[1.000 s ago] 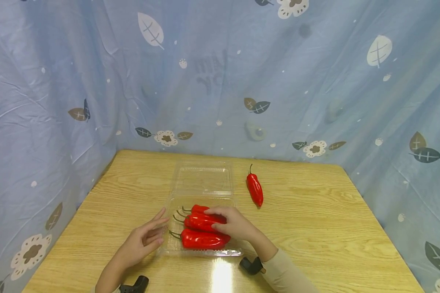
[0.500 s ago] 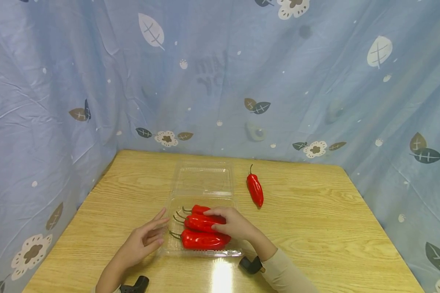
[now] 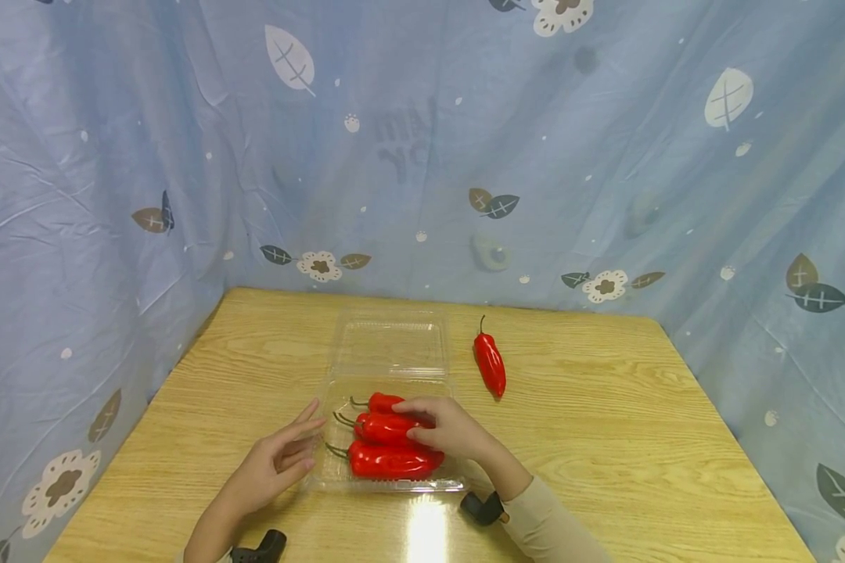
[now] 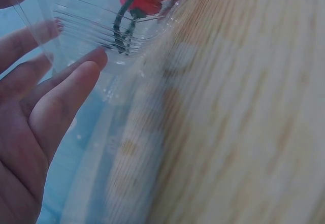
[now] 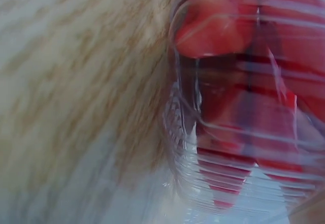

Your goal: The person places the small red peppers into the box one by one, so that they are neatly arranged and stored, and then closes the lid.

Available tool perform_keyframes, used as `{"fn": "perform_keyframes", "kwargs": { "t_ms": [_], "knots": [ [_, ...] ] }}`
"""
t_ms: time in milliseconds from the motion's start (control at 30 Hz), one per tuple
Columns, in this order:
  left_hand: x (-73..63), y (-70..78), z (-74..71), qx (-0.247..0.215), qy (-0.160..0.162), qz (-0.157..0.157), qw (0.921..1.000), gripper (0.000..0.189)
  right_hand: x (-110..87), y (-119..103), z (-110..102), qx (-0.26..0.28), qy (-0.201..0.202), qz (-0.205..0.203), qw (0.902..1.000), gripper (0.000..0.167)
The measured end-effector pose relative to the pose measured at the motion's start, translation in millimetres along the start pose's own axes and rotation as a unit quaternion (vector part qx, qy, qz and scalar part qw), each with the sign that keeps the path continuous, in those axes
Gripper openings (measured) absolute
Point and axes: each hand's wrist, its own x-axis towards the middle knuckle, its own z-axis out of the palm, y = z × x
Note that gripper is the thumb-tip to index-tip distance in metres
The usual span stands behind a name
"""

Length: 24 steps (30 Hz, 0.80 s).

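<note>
Several glossy red peppers lie crosswise, stems to the left, in the base of a clear plastic clamshell box (image 3: 429, 485). My right hand (image 3: 444, 428) reaches over the right side and grips a middle pepper (image 3: 383, 428) between thumb and fingers. Nearer me lies a front pepper (image 3: 390, 463); a back pepper (image 3: 382, 403) is partly covered by the fingers. My left hand (image 3: 271, 469) stands at the box's left wall, fingers extended. In the left wrist view its fingertips are right at the ribbed wall (image 4: 86, 26). Through the clear wall (image 5: 177, 117), the right wrist view shows red peppers.
The box's clear lid (image 3: 390, 344) lies folded back behind the base. A single red pepper (image 3: 490, 363) lies on the wooden table (image 3: 605, 422) at the right rear. A blue patterned curtain (image 3: 422, 156) hangs around the table's back and sides.
The middle pepper under my right hand has shifted slightly toward me, and its stem now sits lower, close to a neighbouring stem. My left hand has stayed in place.
</note>
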Motion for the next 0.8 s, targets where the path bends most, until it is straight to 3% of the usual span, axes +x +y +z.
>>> {"fn": "perform_keyframes", "kwargs": {
  "t_ms": [433,800],
  "knots": [
    [-1.0,-1.3,0.3,-0.001,-0.001,0.002,1.0000,0.050,-2.6,1.4,1.2,0.045,0.020,-0.020,0.9986,0.036],
    [-0.2,-2.0,0.4,0.004,0.003,0.003,1.0000,0.050,-4.9,2.8,0.4,0.140,0.032,-0.044,0.9887,0.043]
  ]
}}
